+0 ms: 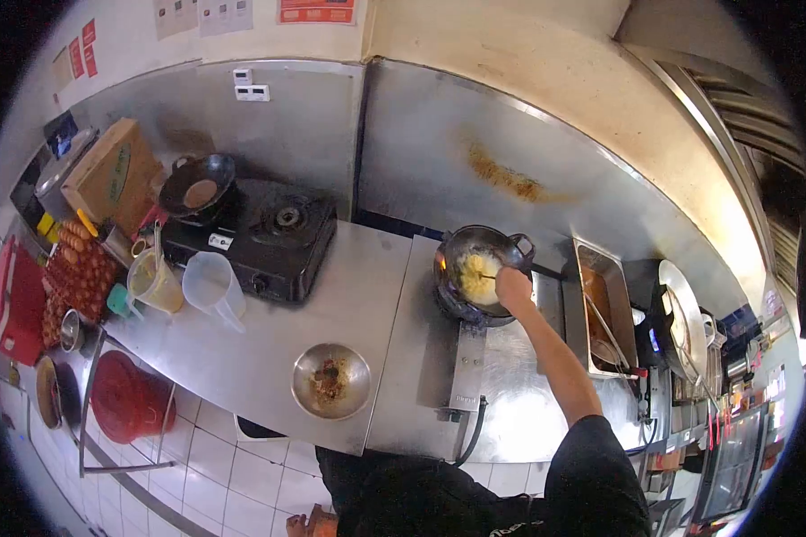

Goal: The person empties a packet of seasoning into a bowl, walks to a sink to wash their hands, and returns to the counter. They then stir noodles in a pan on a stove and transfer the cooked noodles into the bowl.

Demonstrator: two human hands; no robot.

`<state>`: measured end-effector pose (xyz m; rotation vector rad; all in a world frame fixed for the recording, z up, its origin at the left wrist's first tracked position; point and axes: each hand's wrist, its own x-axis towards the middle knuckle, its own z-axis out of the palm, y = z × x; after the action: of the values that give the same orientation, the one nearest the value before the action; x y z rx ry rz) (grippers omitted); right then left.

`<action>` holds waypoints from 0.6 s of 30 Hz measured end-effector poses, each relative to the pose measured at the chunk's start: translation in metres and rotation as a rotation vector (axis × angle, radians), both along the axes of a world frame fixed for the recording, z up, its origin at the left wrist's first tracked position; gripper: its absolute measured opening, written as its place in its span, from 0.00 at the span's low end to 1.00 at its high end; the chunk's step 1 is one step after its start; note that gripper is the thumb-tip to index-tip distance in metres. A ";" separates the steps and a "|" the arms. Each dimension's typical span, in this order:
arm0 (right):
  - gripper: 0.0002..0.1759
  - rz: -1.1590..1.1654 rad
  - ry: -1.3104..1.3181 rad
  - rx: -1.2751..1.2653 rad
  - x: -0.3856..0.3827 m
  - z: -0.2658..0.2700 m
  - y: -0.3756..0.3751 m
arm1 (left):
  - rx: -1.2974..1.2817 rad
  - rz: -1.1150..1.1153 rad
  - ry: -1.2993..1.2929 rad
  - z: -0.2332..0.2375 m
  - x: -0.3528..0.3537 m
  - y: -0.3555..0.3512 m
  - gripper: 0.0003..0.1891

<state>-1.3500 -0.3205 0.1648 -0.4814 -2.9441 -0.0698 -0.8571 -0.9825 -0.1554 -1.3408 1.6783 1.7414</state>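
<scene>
My right hand (513, 289) is closed around the handle of a thin cooking utensil (487, 276), its far end down in a black wok (480, 236). Pale yellow food that looks like egg (476, 279) lies in the wok's bottom under the utensil. An orange flame shows at the wok's left side. At the bottom edge, low beside my body, my left hand (296, 524) shows only in small part, and its fingers are unclear. A metal bowl (361, 380) with dark red and brown seasoning stands on the steel counter (269, 345), left of the wok.
Further left are a black gas stove (287, 251) with a small wok (197, 190) and two plastic jugs (213, 285). A mesh bag of eggs (79, 268) and a red tub (132, 398) sit at far left. Right of the wok is a rectangular metal fryer (600, 286).
</scene>
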 end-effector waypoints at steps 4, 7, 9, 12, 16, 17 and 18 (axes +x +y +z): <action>0.09 0.086 -0.072 0.212 0.018 0.021 0.007 | 0.046 0.013 0.068 0.004 -0.003 0.012 0.16; 0.10 0.080 -0.046 0.223 0.028 0.037 0.027 | 0.026 -0.076 0.102 -0.049 0.008 0.006 0.13; 0.13 0.053 0.014 0.173 0.037 0.054 0.027 | -0.005 -0.177 0.149 -0.076 0.016 0.005 0.12; 0.10 -0.025 -0.032 0.229 0.050 0.084 0.007 | -0.029 -0.445 0.370 -0.078 -0.005 0.011 0.12; 0.15 -0.046 -0.029 0.112 0.047 0.055 0.034 | -0.286 -0.645 0.517 -0.089 -0.002 0.005 0.13; 0.14 -0.041 -0.016 0.063 0.047 0.047 0.035 | -0.906 -0.974 0.765 -0.086 -0.006 0.004 0.12; 0.13 -0.033 -0.005 0.012 0.045 0.035 0.037 | -0.910 -0.977 0.769 -0.077 -0.010 0.003 0.12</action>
<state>-1.3050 -0.2832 0.1998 -0.5292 -2.9388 -0.0919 -0.8674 -0.9793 -0.2328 0.1866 3.0009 0.8823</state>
